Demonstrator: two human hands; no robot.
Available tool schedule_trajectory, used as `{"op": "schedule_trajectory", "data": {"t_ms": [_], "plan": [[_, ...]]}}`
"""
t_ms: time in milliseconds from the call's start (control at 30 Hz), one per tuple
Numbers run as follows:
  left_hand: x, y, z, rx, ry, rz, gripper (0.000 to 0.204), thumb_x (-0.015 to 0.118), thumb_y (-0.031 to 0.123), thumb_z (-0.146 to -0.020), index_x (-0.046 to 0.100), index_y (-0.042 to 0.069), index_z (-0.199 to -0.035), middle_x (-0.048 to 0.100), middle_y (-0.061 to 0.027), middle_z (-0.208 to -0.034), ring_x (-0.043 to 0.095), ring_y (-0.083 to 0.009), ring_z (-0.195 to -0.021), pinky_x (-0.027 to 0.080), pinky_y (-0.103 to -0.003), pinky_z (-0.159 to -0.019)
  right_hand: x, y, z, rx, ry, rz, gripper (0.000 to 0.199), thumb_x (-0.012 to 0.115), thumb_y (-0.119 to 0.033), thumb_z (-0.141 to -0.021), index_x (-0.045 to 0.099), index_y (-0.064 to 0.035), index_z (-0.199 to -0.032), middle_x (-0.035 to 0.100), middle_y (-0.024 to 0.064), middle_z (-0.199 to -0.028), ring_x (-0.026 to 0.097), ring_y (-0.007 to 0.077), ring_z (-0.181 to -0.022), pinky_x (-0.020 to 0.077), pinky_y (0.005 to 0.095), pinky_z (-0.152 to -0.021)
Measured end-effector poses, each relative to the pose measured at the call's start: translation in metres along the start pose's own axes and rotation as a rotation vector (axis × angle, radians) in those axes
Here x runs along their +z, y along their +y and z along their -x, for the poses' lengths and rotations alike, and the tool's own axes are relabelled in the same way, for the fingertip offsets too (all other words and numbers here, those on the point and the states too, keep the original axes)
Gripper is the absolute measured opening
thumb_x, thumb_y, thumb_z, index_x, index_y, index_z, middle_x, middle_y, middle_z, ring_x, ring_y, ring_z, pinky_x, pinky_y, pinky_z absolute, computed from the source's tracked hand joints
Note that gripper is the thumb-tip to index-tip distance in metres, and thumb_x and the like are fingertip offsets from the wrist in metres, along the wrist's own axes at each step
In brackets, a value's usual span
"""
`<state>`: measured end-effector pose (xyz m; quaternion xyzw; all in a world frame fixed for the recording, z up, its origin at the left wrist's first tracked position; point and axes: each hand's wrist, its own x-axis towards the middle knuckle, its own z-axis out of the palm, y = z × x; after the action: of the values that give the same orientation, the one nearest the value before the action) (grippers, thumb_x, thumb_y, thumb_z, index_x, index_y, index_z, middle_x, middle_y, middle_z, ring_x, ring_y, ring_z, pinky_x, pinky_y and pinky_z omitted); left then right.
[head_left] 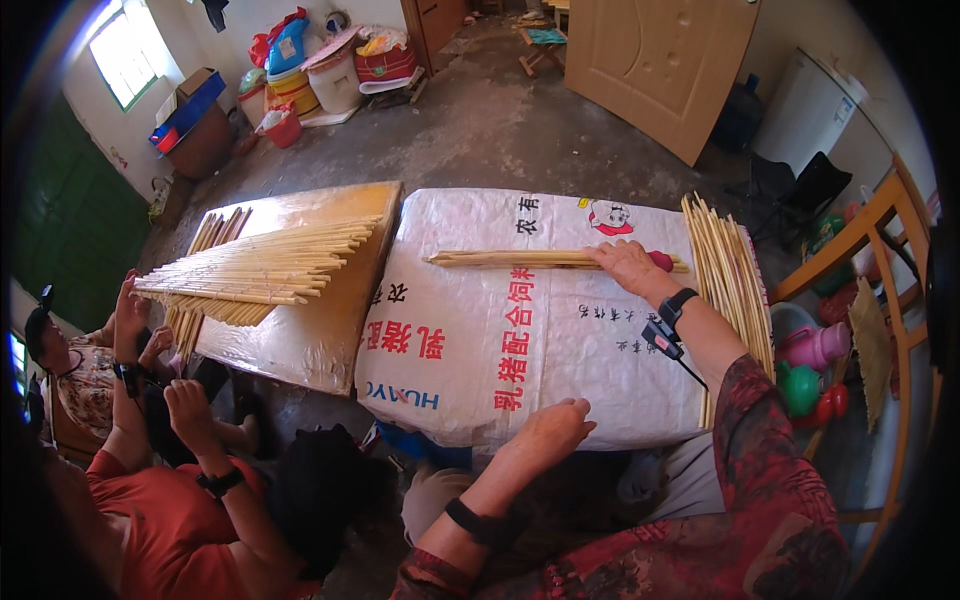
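A narrow bundle of pale yellow stalks (pixel 500 259) lies crosswise on the sack-covered table. Over the bundle's right part my right hand (pixel 630 268) is closed, palm down, with its fingers on the stalks. A small dark red thing (pixel 661 261), perhaps a ball of thread, sits against the bundle just right of that hand. My left hand (pixel 552 430) is held by the table's near edge, apart from the bundle. Its fingers are curled together, and whatever they may hold is too small to make out. More loose stalks (pixel 725 280) are laid lengthwise along the table's right side.
At left, a co-worker in red holds up a fan-shaped mat of stalks (pixel 260 265) over a second table (pixel 325 340). Another person sits beyond. A wooden chair (pixel 900 270) stands right, near a pink jug (pixel 815 347). Buckets (pixel 335 80) line the far wall.
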<state>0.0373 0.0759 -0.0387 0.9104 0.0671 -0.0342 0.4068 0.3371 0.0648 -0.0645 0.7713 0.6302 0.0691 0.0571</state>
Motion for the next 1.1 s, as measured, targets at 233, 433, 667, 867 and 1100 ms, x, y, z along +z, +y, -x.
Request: {"op": "schedule_trajectory", "data": {"t_ms": [233,433,667,867,1100], "plan": [[-0.001,0.003,-0.001,-0.005,0.009,-0.025,0.024,0.05,0.022,-0.08,0.048,-0.002,-0.083,0.054,-0.0222,-0.082,0.053,-0.0392,-0.076,0.043,-0.044,-0.067,0.006,-0.009,-0.004,0.079,-0.058,-0.073,0.03,0.037,-0.007,-0.08,0.045,-0.0052,-0.109,0.052,0.0139,-0.093,0.055,0.028,-0.084,0.044,0.0384,-0.071],[-0.005,0.007,-0.003,-0.051,-0.022,-0.061,0.024,0.049,0.022,-0.081,0.049,-0.001,-0.088,0.055,-0.0221,-0.083,0.054,-0.0386,-0.078,0.043,-0.044,-0.068,0.005,-0.013,-0.011,0.236,-0.131,-0.193,0.032,0.053,-0.015,-0.076,0.042,-0.0088,-0.106,0.05,0.0138,-0.093,0.053,0.0303,-0.087,0.0427,0.0396,-0.073],[-0.003,0.003,-0.004,-0.054,0.024,-0.048,0.025,0.05,0.024,-0.081,0.049,-0.001,-0.083,0.055,-0.0212,-0.083,0.054,-0.0385,-0.078,0.043,-0.044,-0.068,-0.02,-0.013,0.003,0.23,0.067,-0.291,0.027,0.058,-0.018,-0.074,0.045,-0.0083,-0.095,0.049,0.0123,-0.091,0.054,0.0305,-0.081,0.0435,0.0408,-0.07],[-0.004,0.006,-0.007,-0.051,0.006,-0.03,0.026,0.05,0.025,-0.081,0.049,-0.001,-0.084,0.054,-0.022,-0.084,0.053,-0.0392,-0.079,0.043,-0.045,-0.069,-0.015,-0.01,0.021,0.129,-0.037,-0.265,0.014,0.052,-0.011,-0.075,0.049,-0.006,-0.087,0.05,0.0131,-0.091,0.054,0.032,-0.082,0.0435,0.0414,-0.069],[-0.007,0.007,-0.006,-0.066,0.007,-0.045,0.026,0.05,0.024,-0.081,0.049,-0.002,-0.084,0.055,-0.0218,-0.085,0.053,-0.0392,-0.08,0.043,-0.044,-0.069,-0.005,-0.011,0.024,0.237,0.035,-0.31,0.015,0.047,-0.007,-0.074,0.051,-0.007,-0.088,0.052,0.0152,-0.093,0.054,0.033,-0.084,0.0433,0.0422,-0.07]]}}
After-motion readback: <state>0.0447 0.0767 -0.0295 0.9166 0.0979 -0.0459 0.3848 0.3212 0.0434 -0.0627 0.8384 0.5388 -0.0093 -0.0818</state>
